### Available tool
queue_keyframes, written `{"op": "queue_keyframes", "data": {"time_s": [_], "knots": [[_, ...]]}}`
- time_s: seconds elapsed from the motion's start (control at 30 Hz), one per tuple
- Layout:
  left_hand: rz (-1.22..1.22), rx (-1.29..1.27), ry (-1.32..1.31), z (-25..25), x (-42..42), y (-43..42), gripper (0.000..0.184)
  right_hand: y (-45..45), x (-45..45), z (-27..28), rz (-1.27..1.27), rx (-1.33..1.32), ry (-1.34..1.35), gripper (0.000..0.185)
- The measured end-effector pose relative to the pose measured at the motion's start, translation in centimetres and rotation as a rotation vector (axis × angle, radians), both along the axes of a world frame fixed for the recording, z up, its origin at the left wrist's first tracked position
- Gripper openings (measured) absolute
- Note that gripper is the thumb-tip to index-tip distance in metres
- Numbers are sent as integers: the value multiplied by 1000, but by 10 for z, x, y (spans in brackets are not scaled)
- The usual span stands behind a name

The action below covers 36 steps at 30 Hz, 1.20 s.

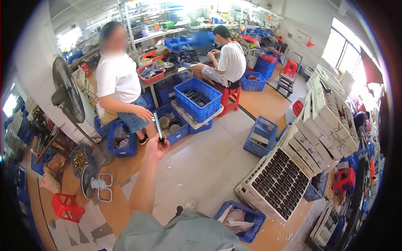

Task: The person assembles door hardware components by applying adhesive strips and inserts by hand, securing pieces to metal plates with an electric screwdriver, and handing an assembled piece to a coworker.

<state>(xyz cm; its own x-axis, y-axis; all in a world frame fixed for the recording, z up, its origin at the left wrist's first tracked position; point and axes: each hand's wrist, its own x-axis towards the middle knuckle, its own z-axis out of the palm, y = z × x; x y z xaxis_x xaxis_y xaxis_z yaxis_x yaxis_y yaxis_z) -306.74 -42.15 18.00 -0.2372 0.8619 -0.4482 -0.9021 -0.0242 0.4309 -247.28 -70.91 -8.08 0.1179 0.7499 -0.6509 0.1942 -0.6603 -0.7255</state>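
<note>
My left hand [157, 147] is stretched out ahead of me, its fingers closed on the lower end of a slim dark object [158, 126] with a pale edge. The object is held nearly upright. Close to its upper end is the hand [143, 113] of a standing person in a white shirt [119, 79]; whether that hand touches it I cannot tell. My right hand is out of view.
A blue crate of dark parts [197, 109] stands ahead, near a seated person [231, 58]. Trays of black parts [274, 184] are stacked at right. A red stool [68, 207], fans [90, 184] and a blue crate [250, 234] stand nearby.
</note>
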Motion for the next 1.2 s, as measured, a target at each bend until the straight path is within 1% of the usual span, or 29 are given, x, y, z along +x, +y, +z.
{"op": "queue_keyframes", "data": {"time_s": [0.27, 0.33, 0.4, 0.47, 0.53, 0.57, 0.6, 0.67, 0.7, 0.73, 0.8, 0.83, 0.87, 0.93, 0.97, 1.0, 1.07, 1.13, 1.2], "knots": [[62, -4, 76, 18, -21, -1, 20, -3, -5, -5, -274, -63, 140, 22], [78, -11, 70, 10, -34, 5, 21, -5, -6, -6, -317, -84, 169, 23], [138, 5, 123, 9, -40, 7, 17, -6, -7, -7, -361, -105, 191, 23], [169, -15, 88, 9, -45, 5, 17, -8, -9, -8, -409, -119, 204, 23], [202, -53, 110, 9, -45, -1, 15, -10, -9, -14, -463, -128, 209, 23], [238, -65, 120, 15, -39, -6, 10, -11, -9, -16, -487, -133, 214, 24], [254, -69, 112, 11, -37, -8, 10, -13, 4, -23, -472, -135, 205, 24], [240, -16, 128, 2, -35, -15, 22, -21, 36, -55, 717, 277, -652, 26], [268, 5, 166, 2, -31, -16, 23, -26, 41, -48, 734, 264, -640, 26], [281, 24, 147, -8, -36, -13, 23, -40, 33, -44, 744, 240, -626, 26], [316, 135, 100, 8, -26, -17, 29, -57, 27, -41, 744, 199, -607, 27], [315, 129, 102, 15, -22, -17, 29, -59, 28, -40, 744, 186, -605, 28], [290, 141, 74, 20, -20, -19, 31, -61, 31, -39, 749, 171, -603, 28], [276, 136, 54, 15, -10, -29, 33, -72, 35, -37, 770, 136, -591, 29], [196, 114, 92, 7, -1, -34, 28, -73, 30, -34, 778, 125, -580, 30], [113, 97, 132, -3, 8, -38, 23, -71, 24, -33, 782, 119, -569, 30], [-74, -33, 151, -62, 21, -49, 20, -66, 14, -31, 781, 111, -556, 32], [-238, -177, 133, -93, 46, -72, 14, -61, 4, -29, 779, 104, -547, 33], [-314, -269, 81, -133, 70, -99, 10, -61, -3, -34, 770, 96, -537, 35]]}}
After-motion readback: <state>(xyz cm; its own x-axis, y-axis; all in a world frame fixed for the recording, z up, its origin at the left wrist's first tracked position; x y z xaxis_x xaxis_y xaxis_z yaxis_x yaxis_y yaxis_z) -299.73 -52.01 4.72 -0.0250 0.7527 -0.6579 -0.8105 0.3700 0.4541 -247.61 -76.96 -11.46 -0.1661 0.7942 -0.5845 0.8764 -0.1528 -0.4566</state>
